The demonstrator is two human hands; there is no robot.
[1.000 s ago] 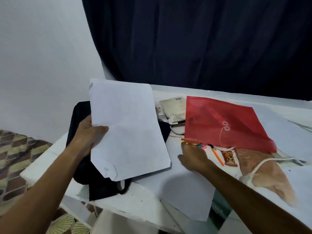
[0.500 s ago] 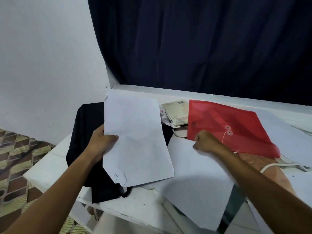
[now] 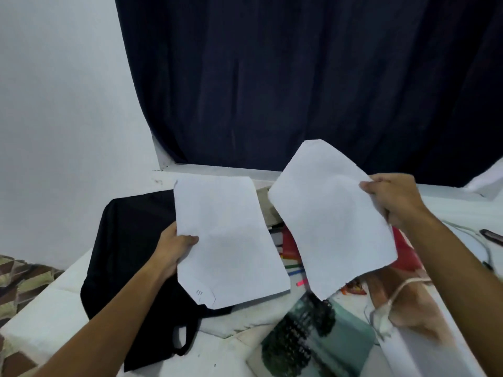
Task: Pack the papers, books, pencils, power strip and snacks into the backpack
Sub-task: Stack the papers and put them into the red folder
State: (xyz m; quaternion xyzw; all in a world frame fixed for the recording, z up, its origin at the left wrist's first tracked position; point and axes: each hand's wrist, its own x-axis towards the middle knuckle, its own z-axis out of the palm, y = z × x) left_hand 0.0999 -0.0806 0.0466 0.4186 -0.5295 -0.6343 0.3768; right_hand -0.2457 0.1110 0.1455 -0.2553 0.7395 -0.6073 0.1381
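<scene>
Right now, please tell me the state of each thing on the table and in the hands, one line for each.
left hand: grips a white sheet
left sheet: held up over the backpack
right hand: grips a second sheet
right sheet: lifted off the table, slightly bent
backpack: lying flat, opening not visible
red folder: on the table, mostly hidden
pencils: loose on the table

Dark curtain (image 3: 299,77) beside white wall (image 3: 60,104), patterned floor (image 3: 16,278).

Dim, flat indoor light — soft shadows, wide-angle bending at edges, lower right blurred.
</scene>
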